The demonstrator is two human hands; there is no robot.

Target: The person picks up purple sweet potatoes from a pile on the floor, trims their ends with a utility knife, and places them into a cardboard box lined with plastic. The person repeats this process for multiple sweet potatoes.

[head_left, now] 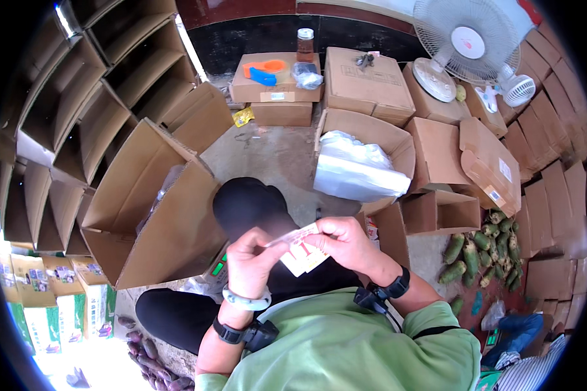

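Note:
A small white label sheet [302, 258] with red and yellow print is held in front of my body, above my lap. My left hand [249, 257] pinches its left edge, fingers closed. On the opposite side my right hand [351, 242] grips the upper right edge between thumb and fingers. The sheet hangs tilted, and whether it is one layer or several I cannot tell. Left of my knee stands a big open carton [176, 228] with some clear plastic inside. Beyond my right hand is an open box [404, 140] filled with white plastic bags [355, 166].
Empty cartons [104, 98] are stacked high on the left. Green radishes [489, 251] lie at the right, purple tubers [151, 362] at the lower left. A fan [466, 42] stands on boxes at the back right. A jar [305, 45] tops a box ahead. A person's blue-clad leg [518, 335] shows lower right.

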